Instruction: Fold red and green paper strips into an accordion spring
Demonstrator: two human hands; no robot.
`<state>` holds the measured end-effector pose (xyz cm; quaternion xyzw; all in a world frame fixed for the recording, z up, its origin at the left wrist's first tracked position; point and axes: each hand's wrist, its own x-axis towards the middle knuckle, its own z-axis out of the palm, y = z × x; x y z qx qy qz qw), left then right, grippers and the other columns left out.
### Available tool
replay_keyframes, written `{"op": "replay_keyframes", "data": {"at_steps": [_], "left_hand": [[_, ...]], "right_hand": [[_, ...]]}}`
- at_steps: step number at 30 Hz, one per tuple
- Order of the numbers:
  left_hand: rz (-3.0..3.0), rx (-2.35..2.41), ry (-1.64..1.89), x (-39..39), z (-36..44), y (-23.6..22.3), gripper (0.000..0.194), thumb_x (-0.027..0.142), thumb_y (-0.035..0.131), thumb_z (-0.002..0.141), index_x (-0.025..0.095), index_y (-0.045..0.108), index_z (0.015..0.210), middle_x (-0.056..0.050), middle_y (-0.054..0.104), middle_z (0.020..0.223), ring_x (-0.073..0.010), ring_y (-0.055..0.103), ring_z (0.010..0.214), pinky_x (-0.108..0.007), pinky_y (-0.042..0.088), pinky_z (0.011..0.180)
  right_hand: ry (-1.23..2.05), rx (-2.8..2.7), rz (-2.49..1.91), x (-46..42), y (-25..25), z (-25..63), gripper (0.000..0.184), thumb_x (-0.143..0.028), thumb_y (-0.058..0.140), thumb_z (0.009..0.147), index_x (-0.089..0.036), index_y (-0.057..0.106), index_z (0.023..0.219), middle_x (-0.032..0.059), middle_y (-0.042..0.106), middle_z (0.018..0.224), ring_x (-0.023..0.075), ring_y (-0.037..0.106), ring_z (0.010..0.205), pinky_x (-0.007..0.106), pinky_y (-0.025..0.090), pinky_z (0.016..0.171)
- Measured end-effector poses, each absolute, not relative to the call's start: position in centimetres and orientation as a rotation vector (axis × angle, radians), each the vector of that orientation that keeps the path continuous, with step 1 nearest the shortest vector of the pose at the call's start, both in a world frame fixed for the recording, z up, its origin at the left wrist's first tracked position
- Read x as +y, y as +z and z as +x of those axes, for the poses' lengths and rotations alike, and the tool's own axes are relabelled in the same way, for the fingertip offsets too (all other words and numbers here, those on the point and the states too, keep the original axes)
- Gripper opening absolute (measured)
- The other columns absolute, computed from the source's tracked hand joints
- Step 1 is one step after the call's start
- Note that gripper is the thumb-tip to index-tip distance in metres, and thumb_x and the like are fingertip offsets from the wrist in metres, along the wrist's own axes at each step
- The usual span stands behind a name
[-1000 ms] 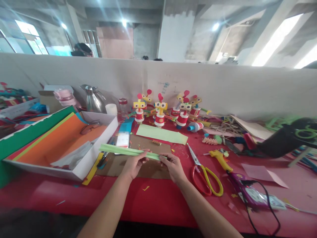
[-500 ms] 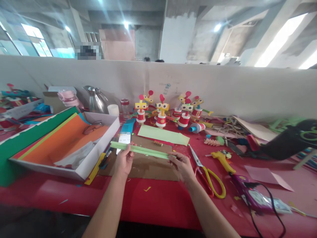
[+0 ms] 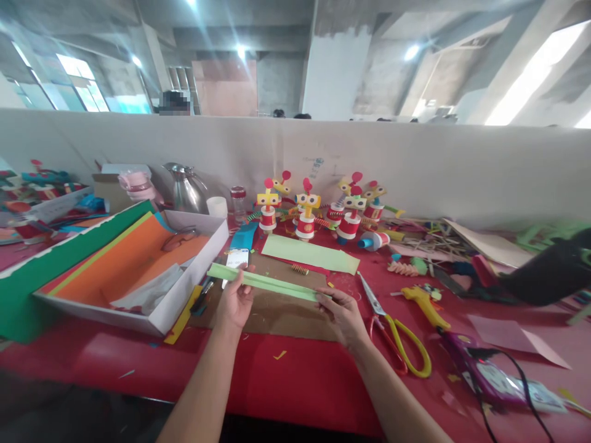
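Observation:
A long light-green paper strip, creased along its length, is stretched between both hands above a brown cardboard sheet. My left hand pinches it toward its left end, with a short piece jutting past the fingers. At the right end, my right hand has thumb and fingers closed on it. Behind the strip lie a wider light-green paper piece and a small coiled paper spring. A lit phone is partly covered by the strip and left fingers.
Scissors with red and yellow handles lie right of my right hand, then a yellow glue gun and a purple power strip. Several paper-cup robot figures stand behind. A white box of coloured paper is at left.
The view has shifted slightly, so everything sits a little further right. Both hands keep hold of the green strip, which is tilted a little differently.

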<state>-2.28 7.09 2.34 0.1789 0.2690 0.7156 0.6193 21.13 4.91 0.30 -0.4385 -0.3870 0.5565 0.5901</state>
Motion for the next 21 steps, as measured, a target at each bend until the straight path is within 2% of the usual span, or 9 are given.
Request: {"op": "replay_keyframes", "data": {"at_steps": [5,11,13,16,18,21], "left_hand": [[0.649,0.785,1.282,6.2,-0.4,1.9,0.023,0.021,0.077,0.068,0.014,0.071,0.089,-0.008,0.071,0.093,-0.0061,0.057,0.065,-0.014,0.038,0.05],[0.644,0.765,1.178,6.2,0.3,1.4,0.017,0.022,0.077,0.069,0.01,0.071,0.08,-0.01,0.071,0.09,-0.0043,0.052,0.056,-0.016,0.042,0.049],[0.587,0.747,1.197,6.3,0.2,1.4,0.013,0.018,0.075,0.071,0.009,0.07,0.078,-0.011,0.071,0.089,-0.0042,0.054,0.056,-0.014,0.043,0.049],[0.516,0.754,1.238,6.4,-0.1,1.5,0.008,0.014,0.072,0.073,0.009,0.069,0.077,-0.011,0.071,0.089,-0.0058,0.059,0.06,-0.014,0.049,0.054],[0.507,0.75,1.252,6.4,-0.2,1.6,0.007,0.012,0.072,0.074,0.008,0.069,0.078,-0.011,0.071,0.089,-0.007,0.062,0.063,-0.014,0.052,0.059],[0.524,0.739,1.24,6.2,-0.3,1.8,0.011,0.006,0.073,0.07,0.006,0.069,0.081,-0.011,0.071,0.089,-0.0085,0.065,0.067,-0.014,0.055,0.065]], "right_hand": [[1.342,-0.993,-1.032,4.5,0.2,20.3,0.032,-0.037,0.082,0.061,-0.016,0.076,0.084,0.0046,0.069,0.063,0.0134,0.06,0.056,0.026,0.052,0.058],[1.373,-0.993,-1.029,4.4,0.1,19.9,0.036,-0.041,0.081,0.061,-0.017,0.076,0.087,0.0051,0.07,0.066,0.0147,0.062,0.058,0.028,0.054,0.06],[1.329,-1.042,-1.002,4.4,0.1,20.0,0.037,-0.041,0.079,0.065,-0.019,0.076,0.094,0.0065,0.072,0.08,0.0155,0.064,0.063,0.029,0.055,0.063],[1.154,-1.198,-0.967,4.3,0.2,20.0,0.033,-0.038,0.078,0.067,-0.023,0.075,0.097,0.0072,0.069,0.104,0.0195,0.066,0.082,0.031,0.054,0.073],[1.015,-1.287,-0.971,4.3,0.3,19.9,0.029,-0.034,0.079,0.066,-0.025,0.076,0.094,0.0068,0.069,0.102,0.0216,0.064,0.089,0.031,0.053,0.075],[0.883,-1.314,-1.019,4.3,0.3,19.7,0.021,-0.033,0.077,0.069,-0.025,0.077,0.088,0.0062,0.07,0.089,0.0201,0.064,0.079,0.032,0.053,0.071]]}}
